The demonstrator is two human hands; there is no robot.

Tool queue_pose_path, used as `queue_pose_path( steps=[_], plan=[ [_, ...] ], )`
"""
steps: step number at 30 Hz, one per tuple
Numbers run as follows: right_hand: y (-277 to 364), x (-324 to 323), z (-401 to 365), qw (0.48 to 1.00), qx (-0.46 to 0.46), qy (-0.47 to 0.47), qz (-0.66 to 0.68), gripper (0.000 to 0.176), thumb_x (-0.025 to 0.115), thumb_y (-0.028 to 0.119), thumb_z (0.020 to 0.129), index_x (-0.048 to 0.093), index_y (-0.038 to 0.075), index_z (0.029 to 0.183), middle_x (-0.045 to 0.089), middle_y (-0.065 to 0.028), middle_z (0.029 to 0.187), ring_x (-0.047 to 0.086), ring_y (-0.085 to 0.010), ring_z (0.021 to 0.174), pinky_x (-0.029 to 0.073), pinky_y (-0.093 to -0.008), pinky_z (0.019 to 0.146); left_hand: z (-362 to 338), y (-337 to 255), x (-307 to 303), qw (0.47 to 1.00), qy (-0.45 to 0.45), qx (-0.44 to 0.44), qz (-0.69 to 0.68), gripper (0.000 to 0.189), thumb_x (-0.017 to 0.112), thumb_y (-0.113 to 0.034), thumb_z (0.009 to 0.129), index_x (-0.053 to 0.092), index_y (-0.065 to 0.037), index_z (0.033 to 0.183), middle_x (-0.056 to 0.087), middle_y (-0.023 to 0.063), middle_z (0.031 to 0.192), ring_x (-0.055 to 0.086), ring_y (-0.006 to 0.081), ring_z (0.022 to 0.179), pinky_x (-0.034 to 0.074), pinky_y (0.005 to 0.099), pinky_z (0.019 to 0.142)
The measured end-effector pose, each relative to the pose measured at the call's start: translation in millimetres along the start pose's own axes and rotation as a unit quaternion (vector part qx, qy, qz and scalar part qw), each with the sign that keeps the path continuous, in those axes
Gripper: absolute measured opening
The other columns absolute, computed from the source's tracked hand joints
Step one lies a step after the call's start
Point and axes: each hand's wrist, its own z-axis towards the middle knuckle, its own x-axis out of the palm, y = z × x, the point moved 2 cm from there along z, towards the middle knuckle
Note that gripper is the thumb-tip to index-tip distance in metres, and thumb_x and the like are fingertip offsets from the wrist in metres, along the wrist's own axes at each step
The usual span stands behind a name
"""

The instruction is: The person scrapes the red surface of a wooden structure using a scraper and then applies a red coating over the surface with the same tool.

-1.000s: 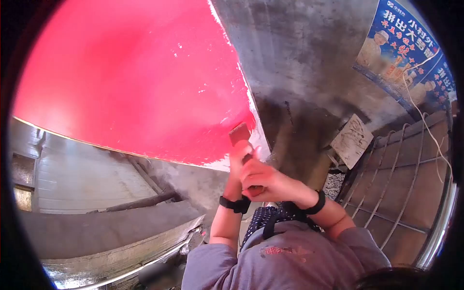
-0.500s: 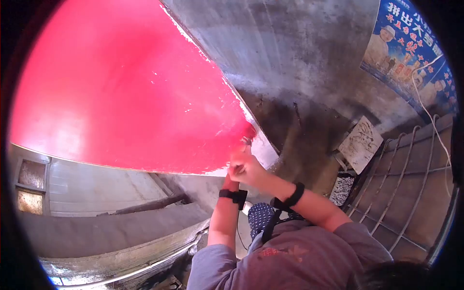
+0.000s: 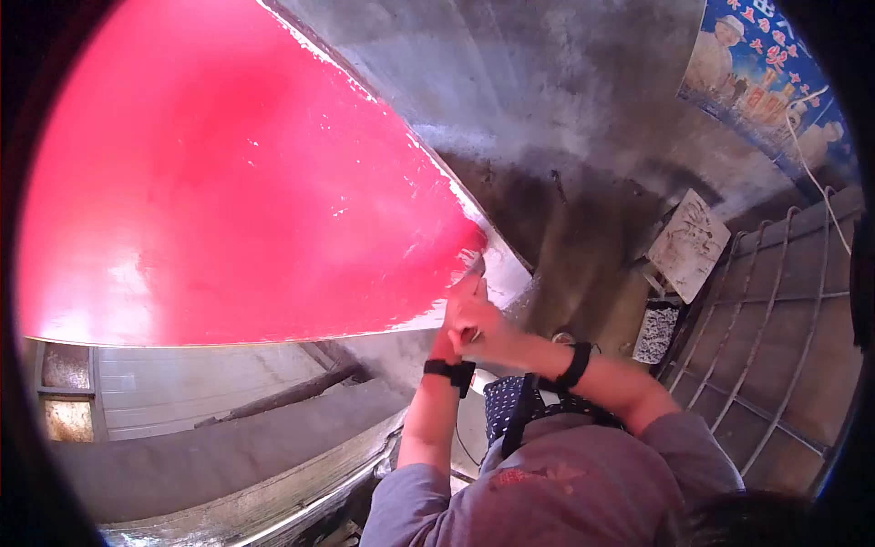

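A broad panel coated in wet-looking red paint tapers to a whitish, thinly covered corner. My left hand is at that corner, closed around what looks like a paintbrush; its red-covered head is against the panel and its handle is mostly hidden. Just below, my right hand is curled into a fist beside or over my left wrist. Whether the right fingers hold part of the handle is hidden. Black bands circle both wrists.
A concrete ledge runs along the lower left. To the right stand a metal grid and a stained white board. A blue poster hangs at upper right, with a pale cable in front.
The view has shifted slightly. Both hands have moved a little right and down in the picture, along with the panel's corner. My right fist sits lower against the left hand.
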Motion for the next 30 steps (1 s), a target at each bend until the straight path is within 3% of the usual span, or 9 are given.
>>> queue_pose_path(
  steps=[5, 6, 9, 10, 14, 16, 21, 24, 30],
  plan=[
    [-2, -10, -7, 0.996, 0.084, -0.02, 0.037, 0.015, 0.065, -0.003, 0.065, 0.052, 0.005, 0.065, 0.05, -0.0048, 0.067, 0.051, -0.0191, 0.063, 0.041, -0.0287, 0.057, -5, 26, 24, 0.99, 0.085, -0.065, -0.089, 0.024, 0.049, -0.014, 0.09, 0.043, -0.005, 0.068, 0.033, 0.0115, 0.061, 0.036, 0.0174, 0.053, 0.034, 0.031, 0.048],
    [11, -13, -7, 0.999, 0.029, -0.017, 0.004, 0.016, 0.066, -0.003, 0.064, 0.053, 0.006, 0.065, 0.05, -0.0043, 0.067, 0.051, -0.0201, 0.065, 0.041, -0.0294, 0.058, 5, 25, 27, 1.0, 0.018, -0.01, 0.016, 0.023, 0.05, -0.012, 0.089, 0.044, -0.004, 0.069, 0.038, 0.0116, 0.062, 0.04, 0.0195, 0.055, 0.036, 0.0332, 0.05],
    [47, -13, -9, 0.997, -0.063, -0.001, -0.052, 0.019, 0.068, -0.002, 0.061, 0.052, 0.007, 0.065, 0.051, -0.0027, 0.067, 0.051, -0.0229, 0.069, 0.041, -0.0322, 0.063, -8, -10, 6, 0.995, -0.035, 0.09, -0.04, 0.016, 0.047, -0.009, 0.091, 0.054, -0.003, 0.078, 0.042, 0.003, 0.064, 0.042, 0.0147, 0.058, 0.036, 0.0283, 0.052],
    [53, -12, -10, 0.996, -0.073, -0.001, -0.049, 0.019, 0.068, -0.003, 0.06, 0.052, 0.007, 0.064, 0.051, -0.003, 0.067, 0.051, -0.0231, 0.069, 0.041, -0.0328, 0.064, -8, -26, -1, 0.978, -0.017, -0.031, -0.206, 0.018, 0.05, -0.007, 0.09, 0.049, -0.005, 0.072, 0.035, 0.0021, 0.061, 0.037, 0.0132, 0.057, 0.033, 0.0284, 0.051],
    [19, -7, -26, 0.998, -0.032, 0.008, -0.054, 0.018, 0.066, -0.004, 0.06, 0.052, 0.006, 0.065, 0.051, -0.0046, 0.069, 0.05, -0.0237, 0.071, 0.041, -0.0332, 0.069, -12, 38, 29, 0.968, 0.058, -0.19, -0.155, 0.022, 0.056, -0.008, 0.083, 0.043, -0.003, 0.066, 0.042, 0.0143, 0.064, 0.044, 0.0323, 0.058, 0.037, 0.0404, 0.053],
    [3, -13, -32, 0.997, -0.032, 0.001, -0.064, 0.017, 0.065, -0.004, 0.06, 0.052, 0.006, 0.066, 0.051, -0.0053, 0.07, 0.05, -0.024, 0.071, 0.041, -0.0326, 0.07, -3, 35, 36, 0.988, 0.032, 0.138, 0.066, 0.024, 0.059, -0.01, 0.081, 0.043, -0.003, 0.065, 0.043, 0.0146, 0.064, 0.044, 0.0341, 0.062, 0.036, 0.0418, 0.055],
    [34, -37, -27, 0.983, 0.129, 0.113, 0.069, 0.017, 0.067, 0.005, 0.069, 0.052, 0.006, 0.064, 0.048, -0.0042, 0.065, 0.048, -0.0211, 0.07, 0.04, -0.0377, 0.084, -3, 12, 31, 0.991, 0.016, 0.134, 0.02, 0.027, 0.061, -0.013, 0.08, 0.042, -0.004, 0.063, 0.043, 0.0142, 0.063, 0.044, 0.0346, 0.063, 0.035, 0.043, 0.057],
    [61, -36, -31, 0.985, 0.027, 0.167, 0.025, 0.013, 0.065, 0.007, 0.074, 0.053, 0.004, 0.07, 0.05, -0.0067, 0.07, 0.049, -0.0239, 0.074, 0.041, -0.0349, 0.071, -14, -16, 6, 0.986, 0.023, 0.161, 0.037, 0.027, 0.062, -0.011, 0.079, 0.042, -0.005, 0.062, 0.042, 0.0124, 0.061, 0.044, 0.0333, 0.062, 0.035, 0.0419, 0.056],
    [72, -4, -29, 0.988, -0.01, 0.153, 0.031, 0.01, 0.054, 0.004, 0.081, 0.053, 0.0, 0.072, 0.052, -0.0081, 0.073, 0.048, -0.0264, 0.076, 0.042, -0.036, 0.078, -28, -25, -24, 0.988, 0.019, 0.154, -0.016, 0.027, 0.062, -0.004, 0.074, 0.041, -0.006, 0.058, 0.04, 0.0082, 0.057, 0.043, 0.03, 0.058, 0.034, 0.0381, 0.054]
  ],
)
